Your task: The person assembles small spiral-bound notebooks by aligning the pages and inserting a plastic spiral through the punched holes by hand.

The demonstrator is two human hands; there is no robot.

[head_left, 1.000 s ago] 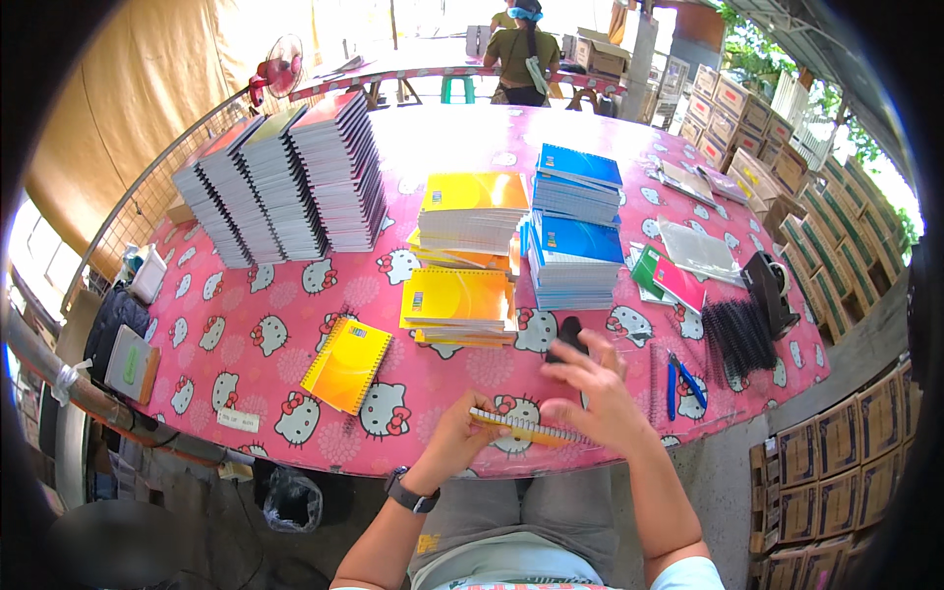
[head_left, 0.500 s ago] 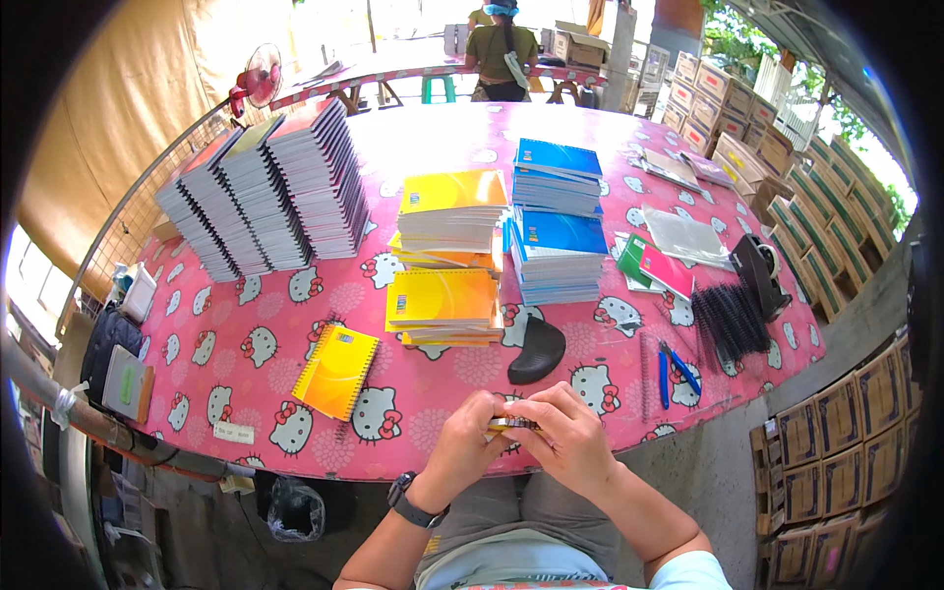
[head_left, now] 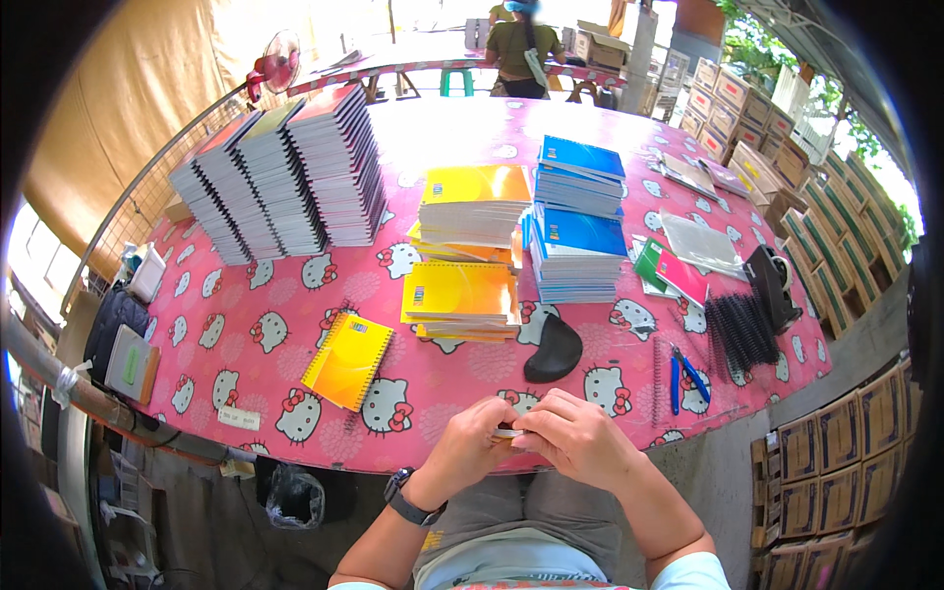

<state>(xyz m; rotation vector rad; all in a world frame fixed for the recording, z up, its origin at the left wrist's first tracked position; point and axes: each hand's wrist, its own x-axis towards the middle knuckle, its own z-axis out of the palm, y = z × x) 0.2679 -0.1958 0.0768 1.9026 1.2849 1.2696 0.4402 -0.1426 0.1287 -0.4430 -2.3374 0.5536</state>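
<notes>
Both hands meet at the table's near edge, closed on a thin yellow-and-white notebook (head_left: 507, 433) seen edge-on, most of it hidden by the fingers. My left hand (head_left: 468, 442), with a dark watch on its wrist, grips its left side. On its right side, my right hand (head_left: 580, 441) pinches with thumb and fingers. A yellow spiral notebook (head_left: 348, 360) lies left of the hands. Beyond them rests a black curved object (head_left: 554, 350), in front of stacked yellow notebooks (head_left: 460, 290) and stacked blue notebooks (head_left: 580, 236).
Tall stacks of spiral notebooks (head_left: 339, 162) stand at the far left of the pink table (head_left: 265, 379). To the right lie blue-handled pliers (head_left: 690, 379), black spiral coils (head_left: 739, 334), a tape dispenser (head_left: 772, 288) and a red notebook (head_left: 680, 276). A person (head_left: 518, 54) is at a far table.
The view has shifted, so the table's things sit slightly farther right. My hands stay together on the notebook; its visible edge looks thinner and paler, and my right fingers have shifted.
</notes>
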